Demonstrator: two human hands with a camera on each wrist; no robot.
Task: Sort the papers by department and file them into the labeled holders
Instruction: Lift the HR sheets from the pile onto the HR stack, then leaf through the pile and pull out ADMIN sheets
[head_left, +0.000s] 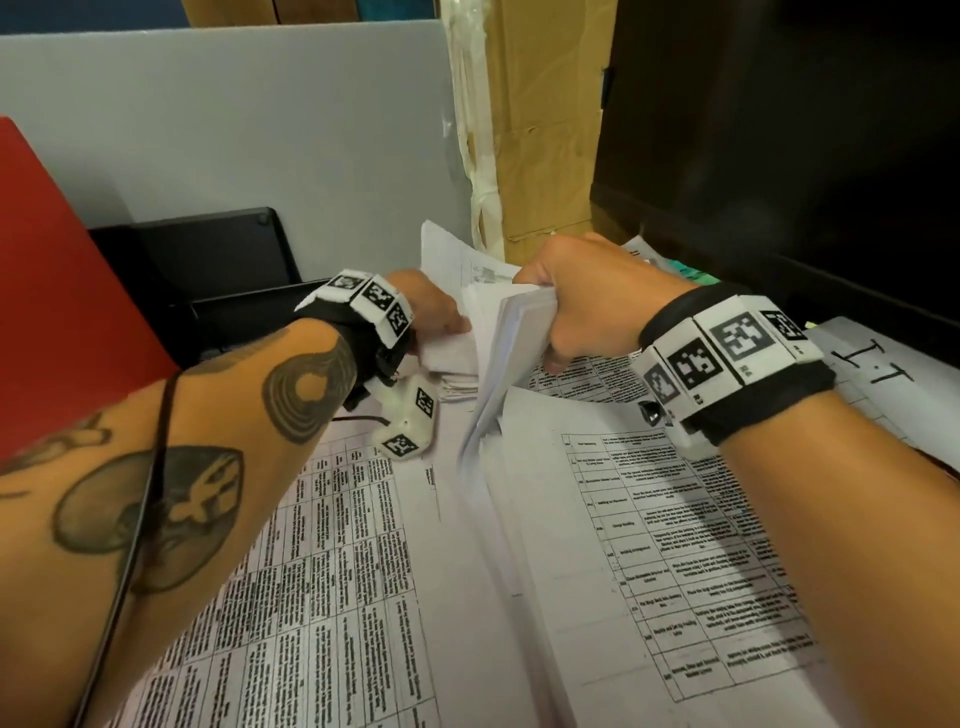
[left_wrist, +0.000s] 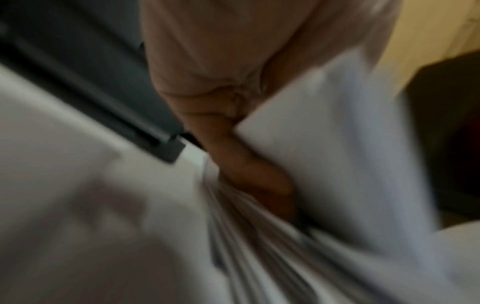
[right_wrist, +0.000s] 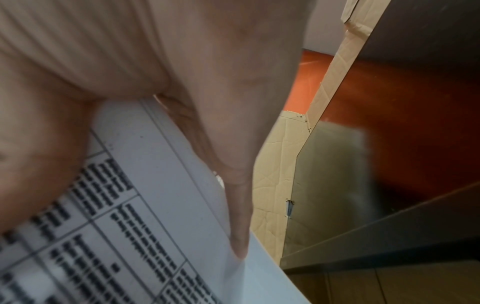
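Printed sheets with tables (head_left: 363, 597) cover the desk. My right hand (head_left: 566, 296) grips the far edge of a thick stack of papers (head_left: 519, 332) and bends it upward; in the right wrist view a finger (right_wrist: 239, 205) lies along the stack (right_wrist: 155, 185). My left hand (head_left: 441, 317) reaches in just left of that stack and holds a few white sheets (head_left: 452, 353). The left wrist view is blurred: one finger (left_wrist: 246, 168) lies against a white sheet (left_wrist: 324, 144) above fanned page edges. A sheet marked "I.T" (head_left: 883, 364) lies at the right.
A black holder (head_left: 223, 260) stands at the back left beside a red folder (head_left: 62, 291). Behind them is a grey partition (head_left: 234, 130). Taped cardboard (head_left: 540, 130) and a dark cabinet (head_left: 779, 156) close off the back right.
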